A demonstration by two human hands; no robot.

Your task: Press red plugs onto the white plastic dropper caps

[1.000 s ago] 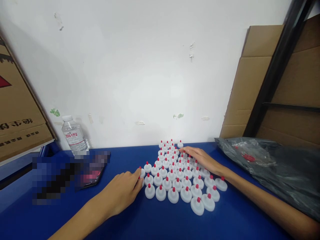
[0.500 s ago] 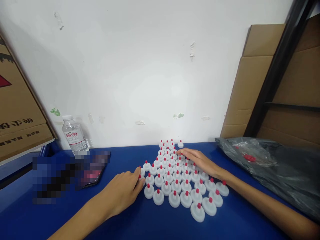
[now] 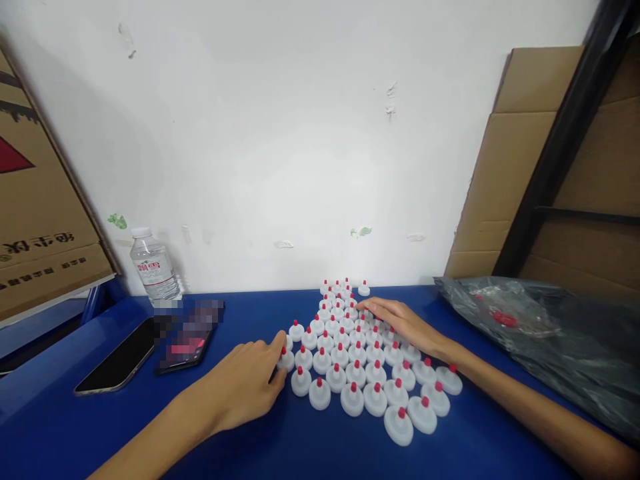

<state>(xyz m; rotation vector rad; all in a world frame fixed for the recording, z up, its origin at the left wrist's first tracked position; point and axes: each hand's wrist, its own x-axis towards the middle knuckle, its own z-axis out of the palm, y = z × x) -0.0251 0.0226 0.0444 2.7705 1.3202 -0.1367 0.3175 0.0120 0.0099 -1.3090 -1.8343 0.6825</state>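
Note:
Several white round nozzle caps with red tips (image 3: 357, 373) stand upright in a cluster on the blue table (image 3: 240, 460). At the cluster's left edge is my left hand (image 3: 245, 380), its index finger and thumb apart. One cap (image 3: 285, 360) stands right by those fingertips, and another behind it is partly hidden by the index finger. My right hand (image 3: 400, 323) reaches over the cluster's right side with its fingers stretched out, its fingertips close to the caps near the back. Some caps under this hand are partly covered.
Two phones lie to the left, a black one (image 3: 117, 360) and one with a lit screen (image 3: 193, 340). Behind them stands a water bottle (image 3: 156, 270). A dark plastic bag (image 3: 565, 353) with red bits in clear plastic lies right. Cardboard (image 3: 495, 173) leans against the wall.
My left thumb and index finger have spread apart, leaving the cap beside them more exposed. My right hand has hardly moved. The whole view has shifted slightly.

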